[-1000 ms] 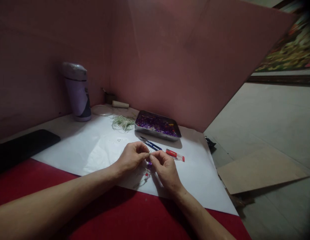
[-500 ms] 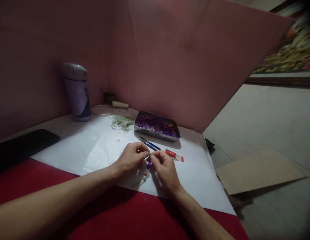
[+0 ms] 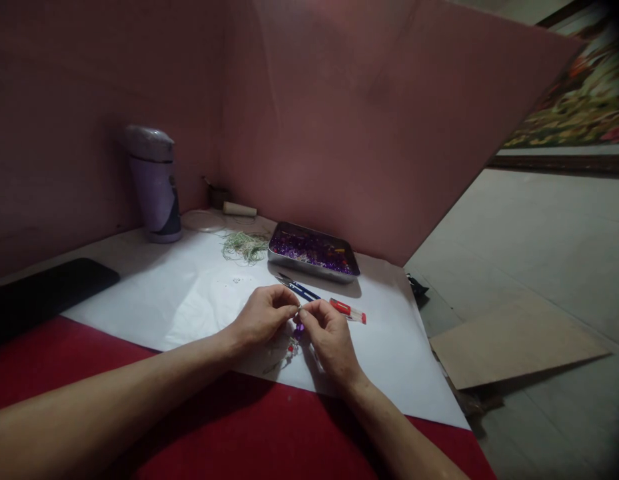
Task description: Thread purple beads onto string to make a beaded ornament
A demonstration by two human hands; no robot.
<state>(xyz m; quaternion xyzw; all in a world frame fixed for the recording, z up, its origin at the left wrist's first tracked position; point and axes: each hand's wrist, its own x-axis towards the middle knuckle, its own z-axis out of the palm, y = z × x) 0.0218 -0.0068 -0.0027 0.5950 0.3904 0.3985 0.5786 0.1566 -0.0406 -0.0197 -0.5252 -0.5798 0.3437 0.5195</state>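
Note:
My left hand (image 3: 268, 313) and my right hand (image 3: 329, 337) meet fingertip to fingertip over the white sheet (image 3: 389, 360), both pinched on the top end of a beaded strand (image 3: 299, 330). The strand hangs below the fingertips with purple beads, then red and clear ones lower down. Just beyond my hands lie blue thread snips (image 3: 300, 288) and a red case with a clear end (image 3: 348, 311). Behind them stands a metal tray (image 3: 314, 269) of purple beads. The exact grip point is too small to make out.
A purple tumbler (image 3: 156, 193) stands at the back left, near a tangle of green thread (image 3: 244, 247) and a pale spool (image 3: 240, 209). A black flat object (image 3: 54, 290) lies at left. Pink panels rise behind; cardboard (image 3: 519, 343) is at right.

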